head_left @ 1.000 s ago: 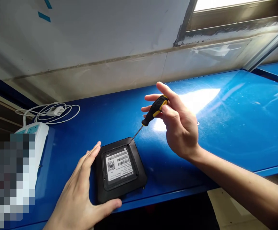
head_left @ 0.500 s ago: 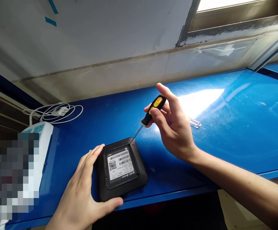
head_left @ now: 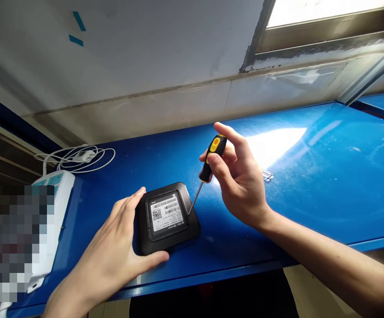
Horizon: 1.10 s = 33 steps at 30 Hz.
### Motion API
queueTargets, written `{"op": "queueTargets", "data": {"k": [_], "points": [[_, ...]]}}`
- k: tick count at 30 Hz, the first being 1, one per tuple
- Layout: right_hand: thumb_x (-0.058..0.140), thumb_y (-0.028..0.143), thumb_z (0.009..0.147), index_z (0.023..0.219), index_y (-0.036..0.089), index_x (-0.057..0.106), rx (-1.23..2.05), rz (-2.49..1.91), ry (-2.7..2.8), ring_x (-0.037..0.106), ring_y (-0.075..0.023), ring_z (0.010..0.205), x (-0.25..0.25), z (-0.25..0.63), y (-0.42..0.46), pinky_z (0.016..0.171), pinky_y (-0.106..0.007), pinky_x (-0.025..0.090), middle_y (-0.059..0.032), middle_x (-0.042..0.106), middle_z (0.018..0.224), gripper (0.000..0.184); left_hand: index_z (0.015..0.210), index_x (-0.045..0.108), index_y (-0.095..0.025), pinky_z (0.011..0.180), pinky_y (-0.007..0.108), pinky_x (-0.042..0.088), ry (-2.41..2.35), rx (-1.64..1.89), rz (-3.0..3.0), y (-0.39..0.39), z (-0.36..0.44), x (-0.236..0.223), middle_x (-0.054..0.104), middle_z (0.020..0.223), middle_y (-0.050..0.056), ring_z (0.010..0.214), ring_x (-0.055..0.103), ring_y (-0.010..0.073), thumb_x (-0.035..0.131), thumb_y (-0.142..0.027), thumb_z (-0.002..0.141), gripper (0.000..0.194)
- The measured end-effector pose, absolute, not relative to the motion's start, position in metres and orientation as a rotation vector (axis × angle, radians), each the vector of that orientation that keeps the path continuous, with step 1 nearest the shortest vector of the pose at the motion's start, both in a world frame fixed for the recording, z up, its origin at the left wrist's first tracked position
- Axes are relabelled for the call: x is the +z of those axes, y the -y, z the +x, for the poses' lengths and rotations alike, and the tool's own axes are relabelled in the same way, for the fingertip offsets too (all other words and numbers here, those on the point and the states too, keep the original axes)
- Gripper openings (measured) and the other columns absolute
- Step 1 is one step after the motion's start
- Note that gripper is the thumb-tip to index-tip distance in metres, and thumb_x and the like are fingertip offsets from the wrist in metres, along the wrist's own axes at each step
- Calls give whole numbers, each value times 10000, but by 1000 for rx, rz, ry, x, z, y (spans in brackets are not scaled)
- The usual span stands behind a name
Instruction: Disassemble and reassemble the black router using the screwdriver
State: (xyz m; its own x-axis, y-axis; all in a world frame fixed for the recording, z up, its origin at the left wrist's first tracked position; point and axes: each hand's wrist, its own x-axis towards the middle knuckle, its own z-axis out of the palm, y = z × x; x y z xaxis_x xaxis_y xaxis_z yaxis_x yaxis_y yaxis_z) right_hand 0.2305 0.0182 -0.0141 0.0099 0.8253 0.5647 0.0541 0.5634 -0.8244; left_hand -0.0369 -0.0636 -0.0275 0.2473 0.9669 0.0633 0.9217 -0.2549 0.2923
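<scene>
1. White power strip [head_left: 59,214], beyond the left hand on its outer side: a pixelated block is covering much of it.
2. Slim metal pieces [head_left: 268,176], just past the right hand: the hand is hiding part of them; their kind is not showing clearly.
3. Right hand [head_left: 243,185]: thumb and fingers are closing around the handle of a black-and-yellow screwdriver [head_left: 214,148], the index finger reaching over its end.
4. Screwdriver tip, below the right hand: it is meeting the device by its panel's right edge; any screw there is too small to make out.
5. Left hand [head_left: 117,232]: spreading wide, it is bracing the device between fingers at its far-left corner and thumb at its near edge.
6. Black square device [head_left: 175,233]: lying between the hands on the blue tabletop [head_left: 311,190], its printed label [head_left: 167,213] facing up; the fine print is not reading clearly.
7. Coiled white cable with plug [head_left: 85,155]: lying beyond the left hand.
</scene>
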Motion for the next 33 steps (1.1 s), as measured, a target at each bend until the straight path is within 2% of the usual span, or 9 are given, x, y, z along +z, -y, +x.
{"op": "queueTargets", "data": {"k": [7,14,24,29,33], "points": [[589,374,1031,1476,350,479,703,-821,1462,653,-183,716,-13,231,-18,618,-351,678,-24,657,897,459,1627,93,-279,1078,652,528,-1611,202,2510,32,-34,-16,437,1522,191,1428,457,464,773,-700,760,1179],[573,346,1035,1479,367,473,628,-831,1522,722,-244,905,-11,230,-12,633,-395,695,-47,651,970,456,1615,133,-282,1075,635,531,-1528,217,2517,20,-27,-16,424,1505,174,1391,469,423,789,-678,771,1140],[579,312,1042,1463,389,486,505,-853,1538,695,-199,728,-10,235,-17,561,-375,655,-21,661,923,438,1590,196,-273,1143,669,451,-1475,427,2507,22,-33,-36,401,1539,176,1435,407,432,842,-609,758,1105],[593,340,1036,1426,370,518,470,-865,1548,713,-214,769,-8,237,-16,542,-363,649,-31,672,932,398,1571,230,-265,1140,666,456,-1475,485,2510,22,-33,-37,421,1527,178,1426,417,443,838,-638,746,1090],[601,390,1030,1412,358,528,463,-902,1540,710,-202,726,-7,237,-16,529,-358,649,-31,669,926,390,1566,239,-265,1141,658,457,-1477,483,2506,22,-34,-37,424,1528,178,1427,420,435,828,-654,754,1076]]}}
